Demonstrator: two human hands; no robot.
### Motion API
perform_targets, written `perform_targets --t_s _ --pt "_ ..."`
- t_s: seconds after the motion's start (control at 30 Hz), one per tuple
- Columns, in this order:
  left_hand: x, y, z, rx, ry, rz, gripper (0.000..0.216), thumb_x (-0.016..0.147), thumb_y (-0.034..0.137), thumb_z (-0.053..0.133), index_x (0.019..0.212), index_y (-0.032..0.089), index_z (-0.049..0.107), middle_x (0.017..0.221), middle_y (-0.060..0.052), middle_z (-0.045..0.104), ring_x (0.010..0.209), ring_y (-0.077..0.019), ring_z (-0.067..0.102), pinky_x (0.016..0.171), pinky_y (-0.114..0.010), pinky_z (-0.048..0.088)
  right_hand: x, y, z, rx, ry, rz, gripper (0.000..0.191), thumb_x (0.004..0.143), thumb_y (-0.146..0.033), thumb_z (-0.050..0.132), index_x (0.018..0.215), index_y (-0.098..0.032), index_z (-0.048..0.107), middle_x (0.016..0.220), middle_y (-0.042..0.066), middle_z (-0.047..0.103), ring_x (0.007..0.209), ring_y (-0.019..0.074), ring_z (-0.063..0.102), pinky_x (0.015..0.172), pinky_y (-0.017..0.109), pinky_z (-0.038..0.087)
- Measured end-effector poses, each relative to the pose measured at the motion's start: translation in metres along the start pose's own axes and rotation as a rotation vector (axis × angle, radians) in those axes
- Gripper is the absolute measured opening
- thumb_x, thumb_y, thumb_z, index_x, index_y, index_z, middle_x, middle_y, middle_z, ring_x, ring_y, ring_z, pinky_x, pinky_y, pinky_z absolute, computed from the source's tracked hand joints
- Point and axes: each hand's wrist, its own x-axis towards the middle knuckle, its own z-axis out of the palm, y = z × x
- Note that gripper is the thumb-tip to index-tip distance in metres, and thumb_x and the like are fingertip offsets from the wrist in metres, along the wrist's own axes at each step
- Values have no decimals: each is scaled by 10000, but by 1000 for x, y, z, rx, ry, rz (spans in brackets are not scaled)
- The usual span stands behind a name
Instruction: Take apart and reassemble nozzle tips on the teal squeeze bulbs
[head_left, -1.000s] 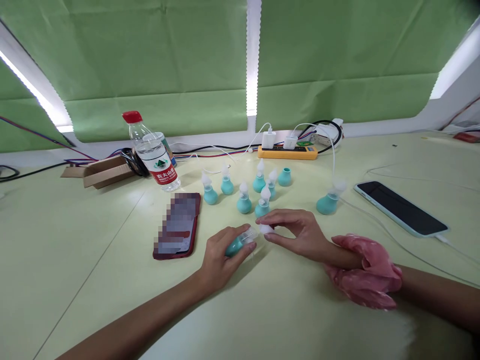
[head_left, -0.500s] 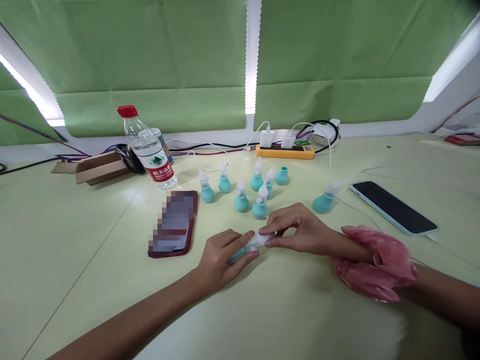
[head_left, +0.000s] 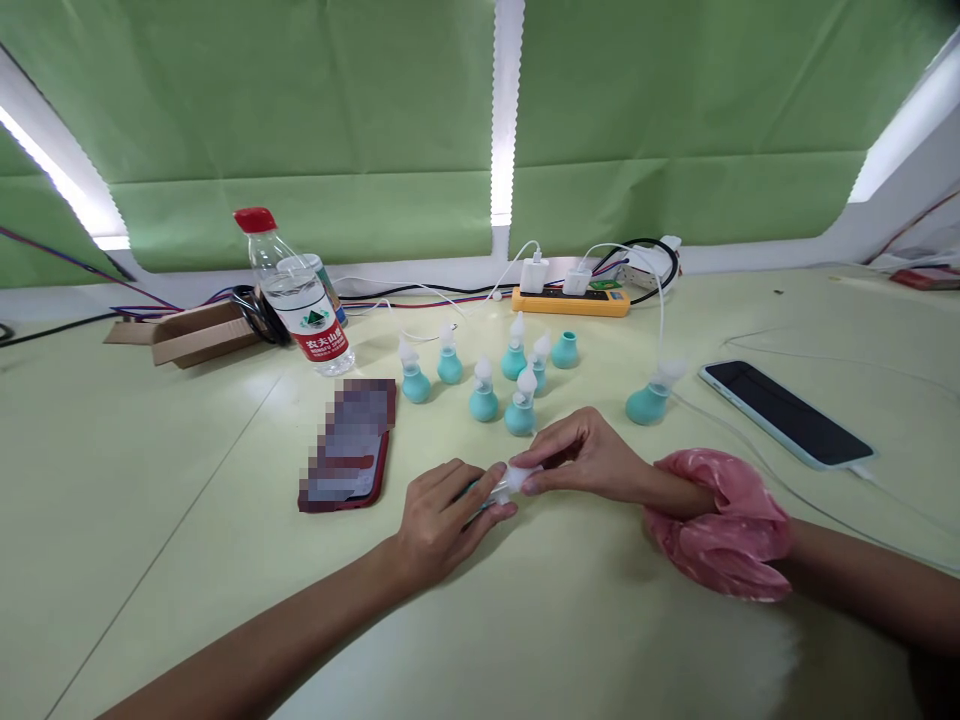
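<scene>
Item: teal bulb [head_left: 472,492], lying on its side near the middle of the table [head_left: 187,560].
Left hand [head_left: 442,515]: we have it curled shut round the bulb.
Right hand [head_left: 581,460]: fingertips pinched on the white cap [head_left: 519,476].
Change: a second ago the cap and bulb were apart; now they touch.
Far side: other teal bulbs [head_left: 484,403].
Left: red phone [head_left: 349,445].

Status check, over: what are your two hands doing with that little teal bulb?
Left hand gripping teal bulb. Right hand pinching white tip at its neck. Other bulbs standing just behind, clear of both hands.
</scene>
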Motion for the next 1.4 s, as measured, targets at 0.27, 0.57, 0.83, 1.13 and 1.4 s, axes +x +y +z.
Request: perform_targets --t_s 0.27,0.57,0.83,1.13,1.4 --pt "3 1 -2 -160 20 -14 424 734 176 596 1127 153 440 744 -61 593 629 -137 522 548 -251 444 -5 -11 3 -14 10 -69 228 542 -203 735 766 -188 696 681 22 680 602 128 610 549 235 512" --pt "6 6 -5 -56 -183 -274 227 735 192 483 958 147 496 875 -97 513 791 -185 518 650 -310 463 -17 -85 -56 -529 567 -335 211 562 -225 728 766 -197 683 625 1 664 550 139 623 565 263 563" --pt "2 2 6 103 -458 -182 150 751 135 404 725 160 550 570 -25 537 546 -150 488 484 -251 407 13 -37 -114 -847 586 -184 72 618 -245 647 661 -189 664 617 7 659 553 158 618 543 283 531" --pt "6 0 6 121 -376 -442 159 687 224 523 825 168 578 720 -44 564 681 -186 535 576 -300 458 11 -32 -100 -1320 692 -262 185 707 -286 551 837 -180 631 885 68 651 822 248 585 722 388 441" --pt "3 -6 6 7 -328 -446 95 745 184 505 728 170 597 682 -33 602 663 -162 542 575 -270 458 -11 -46 -40 -1447 -125 -120 113 721 -263 518 678 -186 588 637 34 589 587 162 541 486 251 305"
